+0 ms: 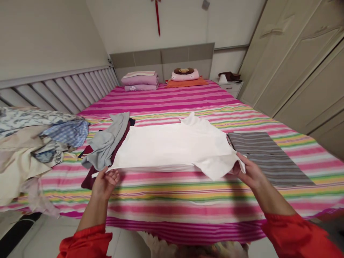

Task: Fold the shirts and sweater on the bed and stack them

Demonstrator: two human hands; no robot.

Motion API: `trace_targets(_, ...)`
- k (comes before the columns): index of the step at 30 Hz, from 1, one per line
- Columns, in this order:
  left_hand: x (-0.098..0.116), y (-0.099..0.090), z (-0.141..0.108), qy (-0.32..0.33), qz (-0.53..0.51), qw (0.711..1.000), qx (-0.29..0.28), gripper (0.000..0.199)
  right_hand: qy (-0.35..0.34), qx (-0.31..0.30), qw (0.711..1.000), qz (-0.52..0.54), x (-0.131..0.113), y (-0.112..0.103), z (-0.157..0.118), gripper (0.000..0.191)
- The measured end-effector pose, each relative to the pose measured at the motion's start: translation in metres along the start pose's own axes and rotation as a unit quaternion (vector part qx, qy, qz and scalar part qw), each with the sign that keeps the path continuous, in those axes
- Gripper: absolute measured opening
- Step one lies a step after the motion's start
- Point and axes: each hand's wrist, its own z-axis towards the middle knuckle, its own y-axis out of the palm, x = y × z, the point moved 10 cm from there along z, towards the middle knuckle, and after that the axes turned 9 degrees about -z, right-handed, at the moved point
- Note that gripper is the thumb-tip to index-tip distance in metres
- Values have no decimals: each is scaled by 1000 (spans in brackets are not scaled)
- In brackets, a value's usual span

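A white short-sleeved T-shirt point(161, 145) stretches sideways over the striped bed, its near edge lifted a little. My left hand point(106, 181) pinches the hem corner at the left end. At the right end, my right hand point(248, 172) grips the shirt near the neck and shoulder, some fingers hidden behind the cloth. Just left of the shirt lie a crumpled grey garment point(107, 141) and a dark maroon garment point(90, 177) partly under it. To the right, a grey striped garment point(268, 156) lies folded flat.
A heap of loose clothes point(24, 143) covers the bed's left side, by a slatted rail point(67, 86). Folded purple bedding point(141, 80) and a pink pillow point(185, 76) rest by the headboard point(182, 57). A wardrobe point(301, 68) stands on the right.
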Motion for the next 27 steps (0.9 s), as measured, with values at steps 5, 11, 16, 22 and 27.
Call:
trace_targets(5, 1, 34, 26, -23, 5, 1000, 0, 12, -47, -39, 997, -35, -35, 29, 55, 27)
trace_targets(11, -5, 57, 45, -47, 41, 998, 17, 17, 10, -76, 997, 10, -35, 55, 105, 34)
trace_targets(16, -13, 74, 54, -42, 75, 996, 14, 29, 45, -90, 994, 37, -23, 68, 135, 24)
trace_targets(22, -18, 86, 59, 26, 175, 984, 2, 33, -61, -2, 993, -99, -30, 60, 140, 35)
trace_targets(27, -61, 127, -3, 171, 292, 931, -132, 25, -357, 8, 840, -408, -20, 111, 47, 48)
